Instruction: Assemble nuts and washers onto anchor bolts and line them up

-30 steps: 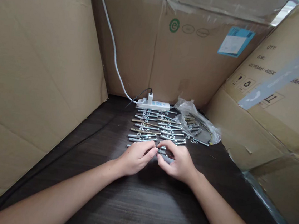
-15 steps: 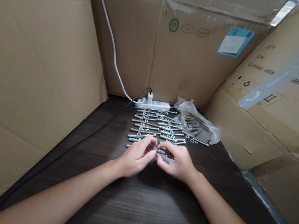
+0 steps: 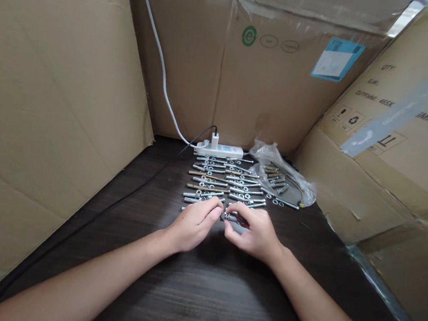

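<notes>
Between my hands, above the dark table (image 3: 198,298), is a metal expansion bolt (image 3: 232,218) lying about level, with a nut (image 3: 223,216) on its left end. My right hand (image 3: 254,229) is closed around the bolt's shank, thumb below and fingers above. My left hand (image 3: 195,224) is closed at the nut end, its thumb pressed against the index finger and the fingertips at the nut. Part of the bolt is hidden by my right fingers. Just beyond my hands lie rows of metal sleeves (image 3: 207,182), bolts (image 3: 246,199) and washers.
Behind the rows stands a white power strip (image 3: 230,151) with a plug and cables. A clear plastic bag (image 3: 300,183) with more bolts lies to its right. A black cable (image 3: 116,203) crosses the table at left. Cardboard walls (image 3: 185,69) enclose three sides.
My left thumb has slid up and away from me against the index finger, leaving the nut more exposed. My right hand keeps its hold, almost unmoved.
</notes>
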The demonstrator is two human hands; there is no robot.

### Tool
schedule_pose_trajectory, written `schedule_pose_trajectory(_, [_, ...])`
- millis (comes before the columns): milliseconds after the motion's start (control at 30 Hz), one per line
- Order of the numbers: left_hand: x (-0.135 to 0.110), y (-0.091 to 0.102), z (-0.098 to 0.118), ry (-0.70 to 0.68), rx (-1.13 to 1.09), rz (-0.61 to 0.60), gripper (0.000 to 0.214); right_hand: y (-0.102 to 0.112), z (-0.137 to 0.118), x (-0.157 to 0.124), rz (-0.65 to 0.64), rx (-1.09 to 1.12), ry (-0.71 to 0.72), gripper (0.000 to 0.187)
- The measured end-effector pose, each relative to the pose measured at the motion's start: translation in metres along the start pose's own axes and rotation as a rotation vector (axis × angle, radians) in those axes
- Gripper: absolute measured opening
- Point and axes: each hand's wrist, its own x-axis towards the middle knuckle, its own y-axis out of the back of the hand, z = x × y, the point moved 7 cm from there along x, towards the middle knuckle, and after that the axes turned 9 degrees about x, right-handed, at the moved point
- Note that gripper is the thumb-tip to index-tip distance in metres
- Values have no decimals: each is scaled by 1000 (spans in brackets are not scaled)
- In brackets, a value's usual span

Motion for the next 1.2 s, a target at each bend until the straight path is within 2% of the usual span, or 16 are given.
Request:
schedule_pose_trajectory(100, [-3,5,3,-8,-47,53,14,1,4,0,10,-5,-29,15])
schedule_pose_trajectory(300, [-4,-1,7,-22,-31,-17,10,0,5,-1,1,7,-39,18])
schedule_pose_trajectory(767, [-2,-1,7,-23,45,-29,10,1,2,0,10,-5,-18,16])
schedule_pose_trajectory(933, [1,-2,7,-67,59,-17,20,1,-3,0,9,-20,2,15])
schedule_pose_trajectory(1067, [1,-2,4,-49,39,-20,30,0,-1,-1,-1,-21,-12,14])
schedule_pose_trajectory(1200, [-1,3,4,-8,4,26,18,1,5,-1,12,-17,-39,16])
